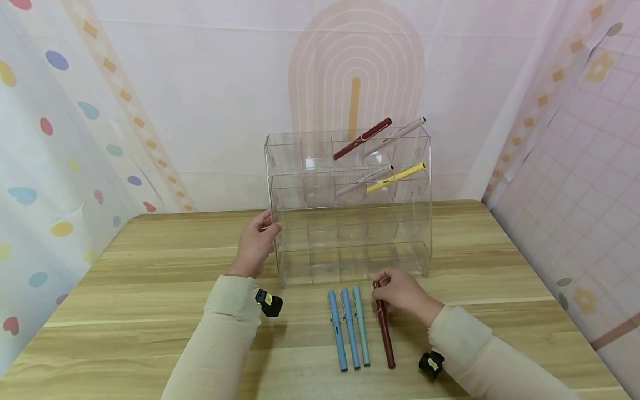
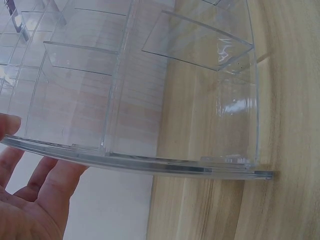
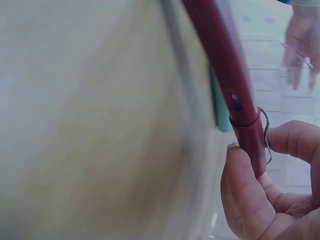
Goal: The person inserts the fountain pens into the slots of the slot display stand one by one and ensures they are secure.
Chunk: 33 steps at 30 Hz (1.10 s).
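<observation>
My right hand (image 1: 401, 290) pinches the clip end of a dark red pen (image 1: 385, 336) in front of the rack; in the right wrist view thumb and fingers close around its cap. At the left side of a clear acrylic pen rack (image 1: 352, 215), my left hand (image 1: 256, 243) grips the side panel, with the thumb on one face and fingers on the other in the left wrist view. Two blue pens (image 1: 337, 333) and a teal pen (image 1: 361, 328) lie side by side on the table, left of the dark red pen.
Another dark red pen (image 1: 362, 139) and a pale pen (image 1: 400, 135) lean in the rack's top tier. Below them sit a second pale pen (image 1: 367, 180) and a yellow pen (image 1: 396, 178). The rack stands on a wooden table (image 1: 150, 311) before a patterned curtain (image 1: 215, 100).
</observation>
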### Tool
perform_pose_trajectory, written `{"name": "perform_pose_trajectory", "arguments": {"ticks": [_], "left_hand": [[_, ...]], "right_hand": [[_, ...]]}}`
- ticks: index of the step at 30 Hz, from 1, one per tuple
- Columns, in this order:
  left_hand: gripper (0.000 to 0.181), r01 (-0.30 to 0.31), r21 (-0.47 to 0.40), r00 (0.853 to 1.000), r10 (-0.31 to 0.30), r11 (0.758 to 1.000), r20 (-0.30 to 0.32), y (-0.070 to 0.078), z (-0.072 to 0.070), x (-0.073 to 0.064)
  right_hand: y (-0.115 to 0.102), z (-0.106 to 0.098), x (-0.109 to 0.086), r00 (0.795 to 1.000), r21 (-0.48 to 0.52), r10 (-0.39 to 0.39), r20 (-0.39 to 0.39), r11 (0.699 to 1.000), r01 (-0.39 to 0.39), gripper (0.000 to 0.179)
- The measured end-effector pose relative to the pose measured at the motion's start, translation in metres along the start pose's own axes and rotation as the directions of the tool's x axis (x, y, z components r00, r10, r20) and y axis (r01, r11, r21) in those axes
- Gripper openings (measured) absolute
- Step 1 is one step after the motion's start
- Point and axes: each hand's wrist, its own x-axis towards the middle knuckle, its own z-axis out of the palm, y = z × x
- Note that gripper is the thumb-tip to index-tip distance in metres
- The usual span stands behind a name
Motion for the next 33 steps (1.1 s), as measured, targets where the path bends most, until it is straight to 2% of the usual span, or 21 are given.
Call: {"name": "perform_pose_trajectory", "arguments": {"ticks": [5,13,23,30,33], "left_hand": [[0.049,-0.004,-0.004,1.0,0.004,1.0,-0.005,0.0,0.001,0.001],[0.05,-0.006,0.003,1.0,0.006,1.0,-0.011,-0.002,0.0,0.002],[0.05,0.004,0.004,1.0,-0.004,1.0,-0.008,-0.001,0.001,0.002],[0.05,0.0,-0.001,1.0,0.0,1.0,-0.007,-0.002,0.001,0.003],[0.05,-0.003,-0.003,1.0,0.003,1.0,-0.004,-0.003,0.001,0.003]], "right_hand": [[-0.008,-0.01,-0.002,1.0,0.045,-0.023,0.01,0.999,0.022,0.032],[-0.026,-0.03,-0.007,0.999,0.172,-0.047,-0.003,0.984,0.047,0.034],[-0.041,-0.052,-0.01,0.987,0.282,-0.108,-0.12,0.95,0.138,0.03],[-0.049,-0.065,-0.011,0.973,0.334,-0.105,-0.206,0.927,0.17,0.029],[-0.054,-0.07,-0.012,0.962,0.38,-0.099,-0.255,0.904,0.194,0.028]]}}
